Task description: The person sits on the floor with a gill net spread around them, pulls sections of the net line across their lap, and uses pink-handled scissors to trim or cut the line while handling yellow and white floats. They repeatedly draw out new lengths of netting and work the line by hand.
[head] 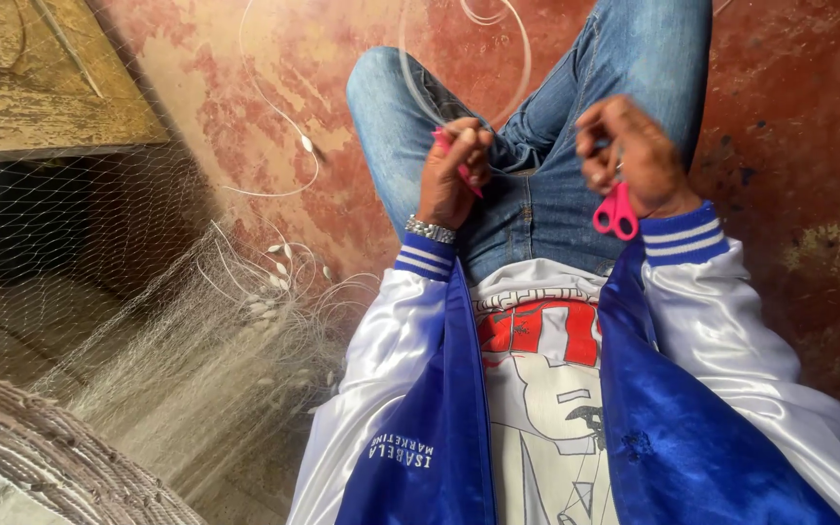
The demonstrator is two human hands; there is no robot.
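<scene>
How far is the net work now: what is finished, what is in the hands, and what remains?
Finished: cannot tell; no mended part shows. In hand: the left hand grips a pink tool over the lap, and the right hand holds pink scissors with handles hanging down. Left: a large heap of pale fishing net lies beside the person, with loose white line on the red floor.

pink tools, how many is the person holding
2: pink scissors hanging from the right hand, and a slim pink tool gripped in the left hand, partly hidden by fingers.
</scene>
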